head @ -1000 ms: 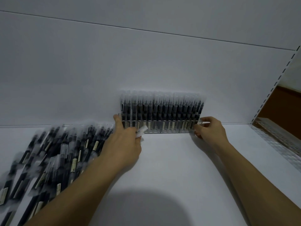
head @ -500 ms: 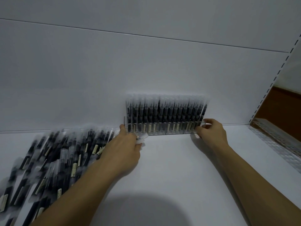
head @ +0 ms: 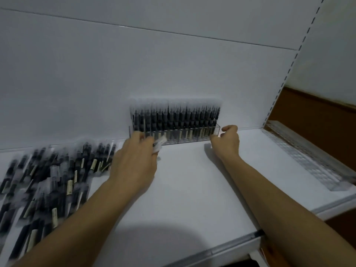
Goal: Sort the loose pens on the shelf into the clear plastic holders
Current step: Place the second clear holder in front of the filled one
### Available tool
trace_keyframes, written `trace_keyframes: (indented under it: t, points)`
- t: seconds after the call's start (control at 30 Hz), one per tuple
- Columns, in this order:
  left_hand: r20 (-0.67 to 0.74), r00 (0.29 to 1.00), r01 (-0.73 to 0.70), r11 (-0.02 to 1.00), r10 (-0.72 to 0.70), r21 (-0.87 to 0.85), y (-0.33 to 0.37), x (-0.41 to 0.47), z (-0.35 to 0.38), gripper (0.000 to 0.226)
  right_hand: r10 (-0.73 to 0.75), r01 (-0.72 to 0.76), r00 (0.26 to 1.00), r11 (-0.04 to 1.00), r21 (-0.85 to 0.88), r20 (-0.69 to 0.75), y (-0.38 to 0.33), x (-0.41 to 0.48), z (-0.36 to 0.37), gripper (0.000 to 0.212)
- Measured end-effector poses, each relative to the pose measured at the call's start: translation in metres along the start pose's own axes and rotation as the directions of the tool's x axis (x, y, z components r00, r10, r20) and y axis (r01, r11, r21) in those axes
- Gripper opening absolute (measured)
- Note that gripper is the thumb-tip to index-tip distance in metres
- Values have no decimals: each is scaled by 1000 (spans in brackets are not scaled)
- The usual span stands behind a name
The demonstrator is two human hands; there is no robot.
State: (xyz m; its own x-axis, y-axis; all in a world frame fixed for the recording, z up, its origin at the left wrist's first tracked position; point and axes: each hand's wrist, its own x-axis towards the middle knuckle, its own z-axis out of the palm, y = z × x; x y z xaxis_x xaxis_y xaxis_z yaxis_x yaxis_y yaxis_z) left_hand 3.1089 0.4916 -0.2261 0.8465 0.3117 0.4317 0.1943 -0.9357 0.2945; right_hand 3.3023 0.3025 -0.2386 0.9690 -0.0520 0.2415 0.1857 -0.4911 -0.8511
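Observation:
A clear plastic holder (head: 216,130) stands against the white back wall, packed with several upright black pens (head: 176,118) in clear sleeves. My left hand (head: 134,164) reaches to the holder's left front corner and pinches a wrapped pen (head: 160,143) between its fingers. My right hand (head: 227,141) has its fingers curled at the holder's right end; whether they grip the clear wall I cannot tell. A big heap of loose wrapped pens (head: 50,180) lies on the shelf (head: 192,189) at the left.
A long clear empty holder (head: 308,160) lies on its side along the shelf's right edge. A slotted upright (head: 285,74) bounds the shelf at the right. The shelf's front lip (head: 231,245) runs below my arms.
The view shifted, so the holder and both hands sit slightly further right in the frame. Both hands stay at the holder's ends, the left still holding its pen.

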Motion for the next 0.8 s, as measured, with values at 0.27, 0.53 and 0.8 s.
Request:
trace_keyframes:
  t: [0.27,0.53,0.8]
  points:
    - [46,976,-179,899,214,-401,28,-13,5,9,-151,179,978,962,-206,145,7,-22,-19,40]
    - [115,920,-250,787,374,-564,35,-24,3,8,-161,101,987,590,-801,6,46,24,-132,48]
    - [6,914,-332,758,405,-561,32,-24,-6,15,129,-129,988,411,-902,-82,83,36,-192,59]
